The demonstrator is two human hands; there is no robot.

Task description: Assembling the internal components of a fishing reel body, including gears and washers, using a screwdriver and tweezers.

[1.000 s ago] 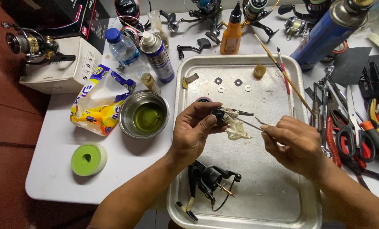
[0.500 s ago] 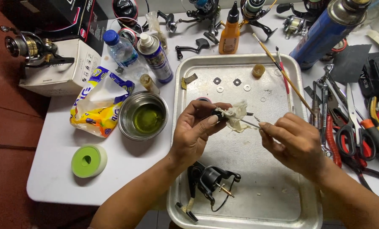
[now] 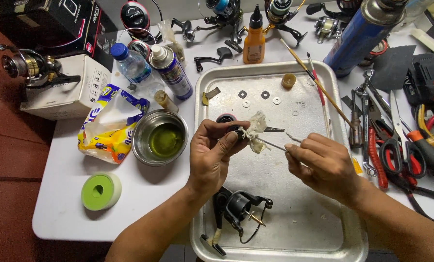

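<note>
Over a metal tray (image 3: 324, 228), my left hand (image 3: 212, 155) pinches a small black reel part (image 3: 236, 132) between thumb and fingers. A crumpled scrap of white tissue (image 3: 256, 127) sits against that part. My right hand (image 3: 324, 165) holds thin metal tweezers (image 3: 270, 143) whose tips reach into the tissue. A black fishing reel body (image 3: 236, 211) lies on the tray below my left wrist. Small washers (image 3: 260, 97) lie at the tray's far end.
A steel bowl of yellow-green liquid (image 3: 161, 138), a tissue pack (image 3: 110, 126), a green tape roll (image 3: 100, 190), a spray can (image 3: 171, 70) and a water bottle (image 3: 129, 63) stand left. Pliers, scissors (image 3: 396, 140) and other tools crowd the right. Brushes (image 3: 319, 87) cross the tray's corner.
The tissue has shifted up against the black part, and my left hand has turned the part slightly. Both hands stay above the middle of the tray.
</note>
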